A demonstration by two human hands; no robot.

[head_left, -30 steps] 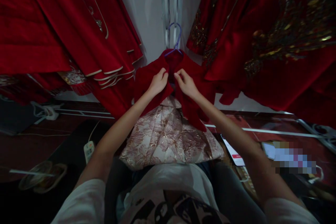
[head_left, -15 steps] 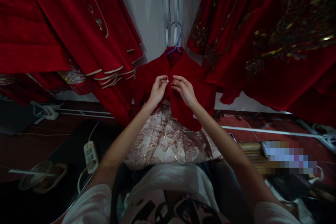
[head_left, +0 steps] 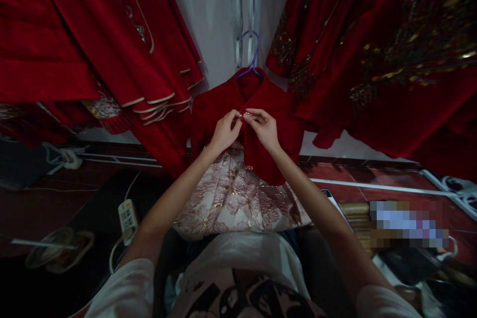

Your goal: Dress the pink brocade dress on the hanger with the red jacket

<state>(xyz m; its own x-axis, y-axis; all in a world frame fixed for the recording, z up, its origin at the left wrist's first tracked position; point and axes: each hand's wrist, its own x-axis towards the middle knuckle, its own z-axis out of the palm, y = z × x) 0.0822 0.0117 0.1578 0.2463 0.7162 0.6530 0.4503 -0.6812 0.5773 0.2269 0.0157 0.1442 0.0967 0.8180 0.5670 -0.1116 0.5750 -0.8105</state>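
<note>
A short red jacket [head_left: 212, 97] with a stand-up collar hangs on a purple hanger [head_left: 257, 52] in front of me. At its front opening, my left hand [head_left: 227, 130] is closed in a pinch on one edge. Facing it, my right hand [head_left: 266, 129] pinches the opposite edge, and the fingertips of both almost meet. Small shiny bits show between the fingers; whether these are buttons or nail decoration I cannot make out. Below the jacket spreads a pale pink and white brocade skirt [head_left: 238, 198] with a shiny floral pattern, its lower end near my lap.
Red embroidered garments [head_left: 122, 49] hang on the left, and more with gold sequins [head_left: 372, 74] on the right. A power strip [head_left: 128, 221] and a plastic cup with a straw [head_left: 52, 248] lie at lower left. White rack bars [head_left: 380, 187] run low behind.
My two hands have come closer together, so the fingertips now nearly touch at the jacket's front. The jacket's opening edges are drawn nearer each other there.
</note>
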